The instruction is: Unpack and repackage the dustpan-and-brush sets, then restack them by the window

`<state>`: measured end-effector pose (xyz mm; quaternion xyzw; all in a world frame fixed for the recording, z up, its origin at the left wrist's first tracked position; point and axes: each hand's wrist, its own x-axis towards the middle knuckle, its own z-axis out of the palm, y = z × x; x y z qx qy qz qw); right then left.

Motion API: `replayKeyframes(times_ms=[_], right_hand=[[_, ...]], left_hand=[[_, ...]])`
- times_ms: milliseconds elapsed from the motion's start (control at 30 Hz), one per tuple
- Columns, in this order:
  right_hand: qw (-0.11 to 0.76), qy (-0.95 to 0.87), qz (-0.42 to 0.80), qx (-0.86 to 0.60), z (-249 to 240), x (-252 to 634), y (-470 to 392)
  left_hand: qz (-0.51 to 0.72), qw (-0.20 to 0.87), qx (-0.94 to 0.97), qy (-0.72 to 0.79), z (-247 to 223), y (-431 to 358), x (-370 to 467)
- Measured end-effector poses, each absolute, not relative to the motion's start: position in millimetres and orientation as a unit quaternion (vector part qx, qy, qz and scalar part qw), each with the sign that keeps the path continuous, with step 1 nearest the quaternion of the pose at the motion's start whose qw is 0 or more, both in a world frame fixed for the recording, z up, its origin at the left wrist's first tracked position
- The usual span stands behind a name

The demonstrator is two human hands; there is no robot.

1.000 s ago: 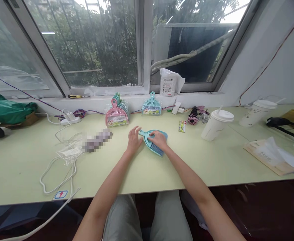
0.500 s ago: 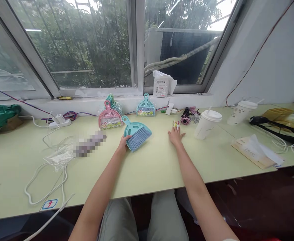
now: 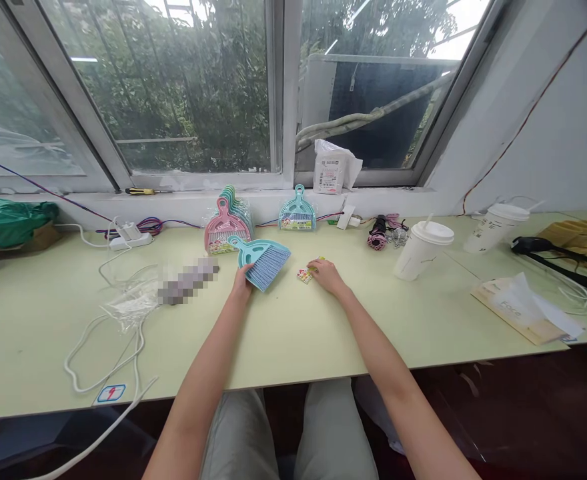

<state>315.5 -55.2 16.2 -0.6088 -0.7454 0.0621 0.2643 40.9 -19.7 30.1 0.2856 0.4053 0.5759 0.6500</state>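
Observation:
My left hand (image 3: 242, 281) grips a teal dustpan with a blue-bristled brush (image 3: 268, 261) nested in it, tilted above the table, its handle pointing up and left. To the right, my right hand (image 3: 325, 274) has its fingers closed on a small colourful card (image 3: 305, 274), which shows at the fingertips. Behind the held set, a stack of wrapped dustpan sets with a pink one (image 3: 225, 227) in front leans near the wall. A wrapped teal set (image 3: 297, 212) stands to the right of that stack.
Two lidded white cups (image 3: 423, 250) stand at the right, near a tissue pack (image 3: 521, 310) and black glasses-like frames (image 3: 563, 257). Coiled cords (image 3: 377, 233) lie at the back. White cables (image 3: 71, 360), a plastic bag (image 3: 133, 303) and a power strip (image 3: 131, 240) are at the left.
My right hand has moved left with the card, its spread fingers now closed. My left hand has turned the dustpan and brush slightly and shifted them left. The view has shifted a little.

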Motion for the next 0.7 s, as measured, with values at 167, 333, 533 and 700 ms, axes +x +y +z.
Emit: replayKeyframes(times_ms=[167,333,533,700], right_hand=[[0.296,-0.726,0.141,-0.605,11.5,307.6,-53.2],[0.366,-0.668,0.137,-0.633,25.4,301.9,-57.5],[0.517,-0.601,0.107,-0.601,50.2,256.6,-74.1],[0.391,-0.734,0.114,-0.544,39.5,211.7,-88.4]], left_hand=[[0.572,0.640,0.308,0.411,28.8,-19.5,40.9],[0.554,0.628,0.315,0.446,28.1,-21.2,42.7],[0.522,0.664,0.348,0.406,30.9,-35.4,59.1],[0.506,0.680,0.419,0.326,39.4,-50.9,71.3]])
